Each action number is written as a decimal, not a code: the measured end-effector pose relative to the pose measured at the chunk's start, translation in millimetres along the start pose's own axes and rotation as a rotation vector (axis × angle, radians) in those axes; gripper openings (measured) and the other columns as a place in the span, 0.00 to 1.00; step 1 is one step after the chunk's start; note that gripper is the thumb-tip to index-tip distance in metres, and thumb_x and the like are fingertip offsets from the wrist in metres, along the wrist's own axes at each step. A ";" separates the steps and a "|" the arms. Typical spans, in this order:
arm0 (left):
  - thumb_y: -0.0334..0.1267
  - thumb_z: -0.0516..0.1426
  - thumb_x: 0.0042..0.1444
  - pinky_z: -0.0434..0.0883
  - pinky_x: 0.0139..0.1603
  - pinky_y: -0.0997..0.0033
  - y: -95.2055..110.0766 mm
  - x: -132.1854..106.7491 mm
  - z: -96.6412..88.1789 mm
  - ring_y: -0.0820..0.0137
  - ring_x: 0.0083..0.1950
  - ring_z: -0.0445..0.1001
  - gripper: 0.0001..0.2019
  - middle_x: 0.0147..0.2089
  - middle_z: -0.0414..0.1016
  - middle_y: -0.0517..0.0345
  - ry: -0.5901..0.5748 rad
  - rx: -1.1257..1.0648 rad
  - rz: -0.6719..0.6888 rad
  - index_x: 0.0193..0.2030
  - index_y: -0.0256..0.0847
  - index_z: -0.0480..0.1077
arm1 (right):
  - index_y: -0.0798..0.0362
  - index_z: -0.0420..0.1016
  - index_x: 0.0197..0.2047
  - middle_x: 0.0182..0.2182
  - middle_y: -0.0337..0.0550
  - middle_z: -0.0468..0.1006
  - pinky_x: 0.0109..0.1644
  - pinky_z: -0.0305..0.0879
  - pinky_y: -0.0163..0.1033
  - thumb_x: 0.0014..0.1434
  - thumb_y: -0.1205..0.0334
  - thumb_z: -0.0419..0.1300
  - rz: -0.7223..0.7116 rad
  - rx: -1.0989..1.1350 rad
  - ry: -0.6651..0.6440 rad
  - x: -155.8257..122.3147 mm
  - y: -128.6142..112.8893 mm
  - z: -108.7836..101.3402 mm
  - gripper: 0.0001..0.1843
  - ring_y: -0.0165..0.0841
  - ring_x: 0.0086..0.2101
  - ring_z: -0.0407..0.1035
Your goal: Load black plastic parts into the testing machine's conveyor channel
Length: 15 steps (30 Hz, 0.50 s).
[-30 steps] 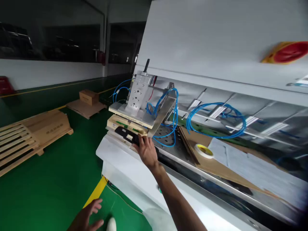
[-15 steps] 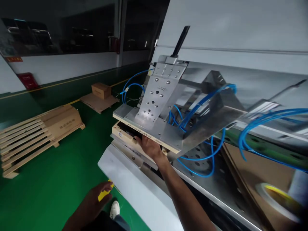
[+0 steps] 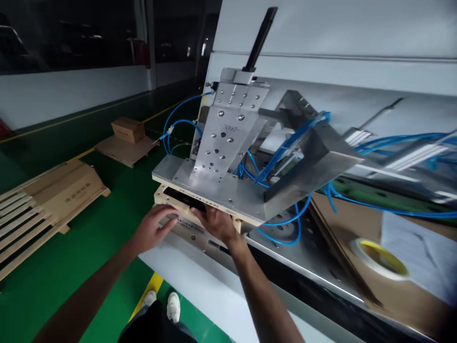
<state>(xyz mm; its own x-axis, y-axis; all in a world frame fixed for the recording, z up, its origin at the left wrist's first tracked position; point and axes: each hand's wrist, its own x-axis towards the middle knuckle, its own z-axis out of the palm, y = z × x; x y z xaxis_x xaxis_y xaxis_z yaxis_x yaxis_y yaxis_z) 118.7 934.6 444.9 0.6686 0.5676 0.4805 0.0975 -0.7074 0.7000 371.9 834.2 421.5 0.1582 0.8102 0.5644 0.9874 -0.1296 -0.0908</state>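
Observation:
My right hand [image 3: 218, 224] reaches into the gap between an upper metal plate [image 3: 246, 196] and a cream-coloured block [image 3: 180, 206] of a machine fixture. Its thumb lies at the block's front edge; the other fingers are mostly hidden in the gap, so what they hold cannot be told. My left hand [image 3: 154, 229] is at the block's front left side, fingers extended and thumb apart, with nothing in it. Whether it touches the block is unclear. Over the plate rises a bolted metal bracket [image 3: 223, 143] marked 3097. A dark recess shows inside the block.
Blue air hoses [image 3: 303, 221] loop around the fixture. A tape roll [image 3: 382, 259] lies on cardboard [image 3: 332, 214] at the right. A wooden pallet [image 3: 21, 228] and a cardboard box [image 3: 128, 130] are on the green floor at left. A white ledge [image 3: 200, 281] runs below the fixture.
My left hand has risen from low beside the ledge to the block's front. My right hand stays in the gap. The camera view has shifted, so the fixture appears further left.

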 end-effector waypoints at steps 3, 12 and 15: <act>0.50 0.50 0.77 0.75 0.65 0.54 -28.1 25.2 6.6 0.54 0.66 0.76 0.23 0.64 0.78 0.41 0.071 0.253 0.139 0.63 0.37 0.74 | 0.56 0.77 0.61 0.49 0.58 0.84 0.56 0.75 0.52 0.75 0.43 0.51 0.091 -0.172 0.044 -27.9 -15.5 -16.6 0.28 0.48 0.50 0.77; 0.51 0.49 0.77 0.66 0.71 0.40 -64.7 32.8 16.8 0.44 0.68 0.73 0.28 0.68 0.74 0.34 0.042 0.666 0.315 0.68 0.28 0.69 | 0.62 0.68 0.69 0.57 0.61 0.80 0.71 0.62 0.54 0.74 0.48 0.56 0.181 -0.308 0.136 -57.4 -38.3 -17.0 0.31 0.47 0.60 0.71; 0.51 0.50 0.76 0.68 0.70 0.40 -65.6 22.7 7.4 0.43 0.68 0.72 0.27 0.67 0.74 0.33 0.045 0.552 0.325 0.69 0.30 0.67 | 0.61 0.66 0.71 0.60 0.61 0.79 0.71 0.61 0.56 0.72 0.48 0.58 0.286 -0.227 0.148 -64.3 -59.2 -28.5 0.32 0.48 0.62 0.70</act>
<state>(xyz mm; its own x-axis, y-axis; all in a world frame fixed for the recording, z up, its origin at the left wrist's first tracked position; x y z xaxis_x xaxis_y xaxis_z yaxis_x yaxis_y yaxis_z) 132.9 990.8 405.9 0.6976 0.2967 0.6521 0.2682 -0.9522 0.1463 303.4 773.5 414.0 0.4093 0.6336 0.6565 0.8756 -0.4750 -0.0875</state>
